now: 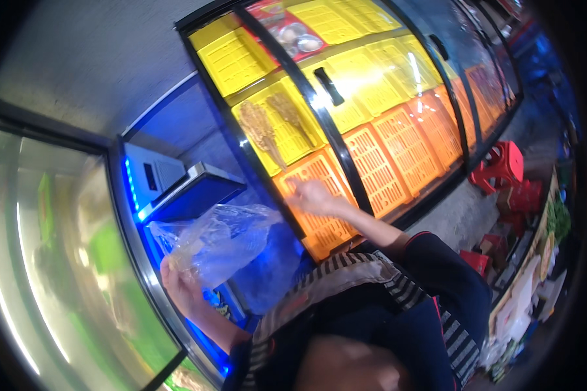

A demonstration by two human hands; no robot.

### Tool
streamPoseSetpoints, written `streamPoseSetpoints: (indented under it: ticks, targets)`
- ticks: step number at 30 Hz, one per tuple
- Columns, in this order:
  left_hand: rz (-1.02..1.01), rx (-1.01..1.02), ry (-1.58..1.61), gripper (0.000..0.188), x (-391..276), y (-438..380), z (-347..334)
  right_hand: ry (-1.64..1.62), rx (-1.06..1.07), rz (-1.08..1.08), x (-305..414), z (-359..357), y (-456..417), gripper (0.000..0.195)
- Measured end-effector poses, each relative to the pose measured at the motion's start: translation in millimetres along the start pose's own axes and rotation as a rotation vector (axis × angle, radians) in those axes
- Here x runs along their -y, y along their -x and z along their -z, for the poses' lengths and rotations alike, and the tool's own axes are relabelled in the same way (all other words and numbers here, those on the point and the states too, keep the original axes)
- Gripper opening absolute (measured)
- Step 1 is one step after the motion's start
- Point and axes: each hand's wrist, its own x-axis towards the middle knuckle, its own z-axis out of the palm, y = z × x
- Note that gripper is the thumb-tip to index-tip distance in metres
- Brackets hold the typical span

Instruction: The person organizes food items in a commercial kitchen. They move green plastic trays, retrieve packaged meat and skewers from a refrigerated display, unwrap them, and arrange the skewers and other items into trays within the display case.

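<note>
My left hand [180, 281] grips one end of a clear plastic bag [225, 242], which spreads out in front of a blue-lit recess. My right hand [313, 195] holds nothing that I can make out; it is slightly blurred, its fingers apart, in front of an orange slotted plastic basket [330, 229] at the near end of a display cabinet. Just beyond it, a yellow basket [293, 117] holds brown, dried-looking food pieces [257, 124]. No contact between my right hand and the baskets can be made out.
The cabinet has black frames [345, 166] and rows of yellow and orange baskets. A scale-like device [156, 176] with a metal platform [203, 178] stands behind the bag. A glass case [54, 254] is at left, a red plastic stool [501, 166] at right. A concrete wall [102, 58] rises at upper left.
</note>
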Motion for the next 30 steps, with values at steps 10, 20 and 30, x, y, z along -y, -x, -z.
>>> streamPoseSetpoints:
  ticks: [10,20,30]
  targets:
    - [0.246,0.887,-0.118,0.04,39.5,15.3,-138.7,-0.502,-0.372,0.312,101.9,16.1,94.8,0.04]
    - [0.337,1.611,-0.085,0.044,59.2,159.0,-226.6,-0.216,-1.2,-0.08,63.8,74.7,336.0,0.015]
    - [0.61,1.592,-0.321,0.023,153.1,309.9,-246.3,0.212,-1.665,-0.948,-52.7,56.3,698.6,0.006]
